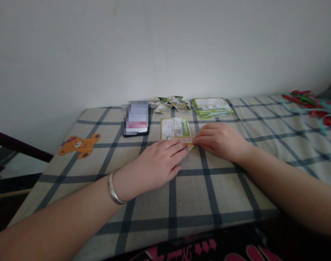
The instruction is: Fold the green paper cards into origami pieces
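A green and white printed card (172,127) lies on the tablecloth in front of me, its near edge folded over into an orange-and-white printed strip. My left hand (164,159) rests across that near edge with its fingers stretched out, covering part of the fold. At the card's right end, the fingertips of my right hand (218,139) are pressed together on the folded strip's corner. The underside of the fold is hidden by my fingers.
Behind the card sit several folded paper pieces (170,104) and a stack of similar cards (211,107). A phone (136,119) lies to the left, near a bear-shaped cutout (80,145). Red, green and teal ribbons (308,105) lie at the far right. A wall (165,50) closes off the back.
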`<move>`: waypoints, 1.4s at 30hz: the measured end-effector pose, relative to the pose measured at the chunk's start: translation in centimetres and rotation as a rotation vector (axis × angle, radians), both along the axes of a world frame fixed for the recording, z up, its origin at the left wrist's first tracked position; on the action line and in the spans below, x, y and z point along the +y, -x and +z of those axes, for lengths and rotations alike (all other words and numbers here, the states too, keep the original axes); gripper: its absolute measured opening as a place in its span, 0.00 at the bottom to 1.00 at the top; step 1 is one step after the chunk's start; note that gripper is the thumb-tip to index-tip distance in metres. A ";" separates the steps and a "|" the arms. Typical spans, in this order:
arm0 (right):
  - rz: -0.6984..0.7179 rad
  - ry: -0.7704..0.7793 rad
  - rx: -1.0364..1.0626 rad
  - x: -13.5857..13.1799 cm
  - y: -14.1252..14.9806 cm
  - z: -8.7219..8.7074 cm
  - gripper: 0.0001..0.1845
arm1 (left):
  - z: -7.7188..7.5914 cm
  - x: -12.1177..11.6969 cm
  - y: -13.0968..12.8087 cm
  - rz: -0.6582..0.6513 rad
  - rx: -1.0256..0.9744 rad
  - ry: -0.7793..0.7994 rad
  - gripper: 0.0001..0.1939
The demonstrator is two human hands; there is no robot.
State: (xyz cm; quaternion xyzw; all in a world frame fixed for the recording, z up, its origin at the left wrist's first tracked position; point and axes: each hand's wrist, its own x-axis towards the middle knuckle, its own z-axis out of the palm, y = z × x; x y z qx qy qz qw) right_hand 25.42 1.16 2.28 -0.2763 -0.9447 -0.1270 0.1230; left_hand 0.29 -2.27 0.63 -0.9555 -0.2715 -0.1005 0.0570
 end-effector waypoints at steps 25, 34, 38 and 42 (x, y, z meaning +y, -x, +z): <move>0.029 0.016 -0.048 -0.3 -0.6 0.5 0.09 | 0.3 -0.1 -0.3 0.068 0.034 0.087 0.22; -0.063 0.034 -0.065 0.2 -1.5 0.3 0.09 | 0.0 0.0 -0.1 0.059 0.036 0.098 0.22; -0.100 0.074 -0.045 0.2 -1.3 0.3 0.09 | 0.0 0.1 0.2 0.021 0.028 0.094 0.20; -0.128 0.150 0.027 0.2 -1.0 0.3 0.09 | 0.1 0.3 0.4 -0.038 0.005 0.083 0.19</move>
